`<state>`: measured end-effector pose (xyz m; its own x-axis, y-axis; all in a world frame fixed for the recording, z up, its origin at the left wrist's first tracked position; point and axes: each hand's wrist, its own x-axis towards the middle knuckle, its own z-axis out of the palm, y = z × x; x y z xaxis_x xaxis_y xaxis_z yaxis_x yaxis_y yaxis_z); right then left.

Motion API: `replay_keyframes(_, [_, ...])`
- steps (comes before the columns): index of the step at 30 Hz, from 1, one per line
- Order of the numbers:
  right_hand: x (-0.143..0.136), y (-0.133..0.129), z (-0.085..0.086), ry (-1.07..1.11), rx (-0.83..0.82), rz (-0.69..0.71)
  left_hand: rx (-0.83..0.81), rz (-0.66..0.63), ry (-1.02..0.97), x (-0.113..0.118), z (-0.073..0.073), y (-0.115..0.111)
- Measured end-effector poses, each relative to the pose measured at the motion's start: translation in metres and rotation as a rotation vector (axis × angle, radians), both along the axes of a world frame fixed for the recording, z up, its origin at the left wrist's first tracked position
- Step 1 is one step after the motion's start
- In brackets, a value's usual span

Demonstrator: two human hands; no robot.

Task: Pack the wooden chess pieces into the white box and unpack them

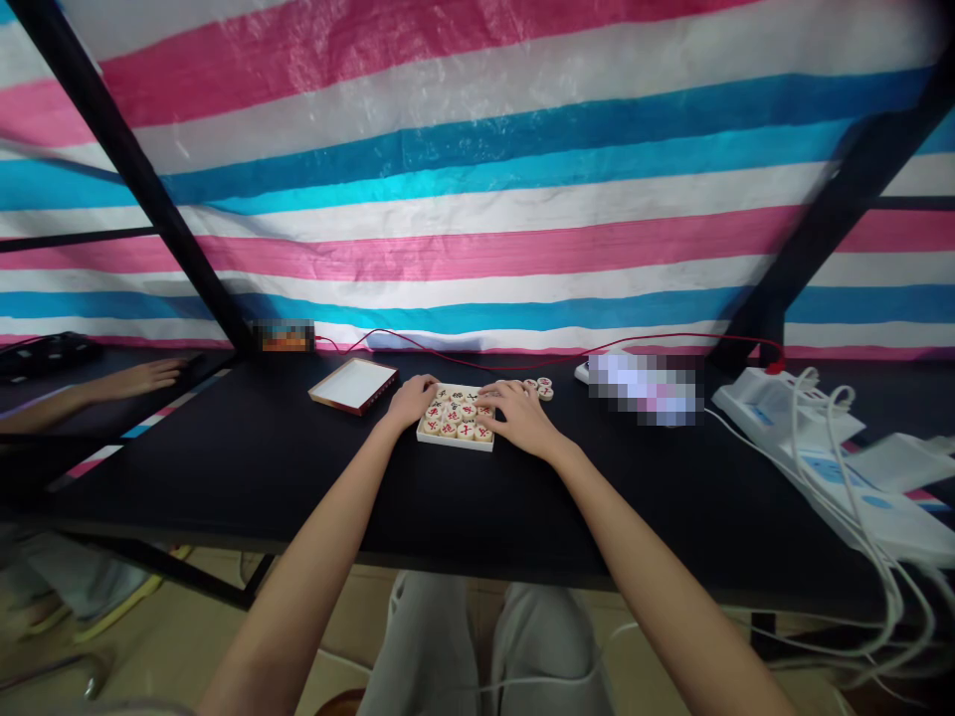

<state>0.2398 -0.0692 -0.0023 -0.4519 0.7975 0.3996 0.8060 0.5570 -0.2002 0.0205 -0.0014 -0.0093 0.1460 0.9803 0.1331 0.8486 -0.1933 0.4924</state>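
White box [455,445] is being flanked by left hand [413,402] and right hand [524,418].
Discs [449,430] are probably best being touched lightly; whether anything is being grasped cannot be told.

There's one camera here, up on the person's head, looking forward and down past the near knees [429,636], close over the left hand [413,401] and right hand [524,417], to the striped sheet [477,254] on the far side.
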Motion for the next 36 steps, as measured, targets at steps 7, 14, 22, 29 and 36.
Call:
replay_keyframes(7, [0.004,0.005,-0.002,0.017,-0.007,-0.06,0.004,-0.013,-0.017,-0.001,-0.002,0.001])
replay_keyframes(14, [0.001,0.003,-0.001,0.018,0.039,-0.069,0.005,-0.009,-0.004,0.001,0.002,-0.002])
replay_keyframes(22, [0.001,0.005,-0.002,0.036,0.051,0.008,0.021,-0.011,0.006,-0.001,-0.002,0.001])
replay_keyframes(29, [0.001,0.001,0.004,0.086,0.101,0.057,0.031,-0.017,-0.005,0.0,-0.002,0.0])
replay_keyframes(36, [0.009,0.003,0.008,0.223,0.153,-0.065,-0.004,-0.044,-0.036,-0.005,-0.005,0.006])
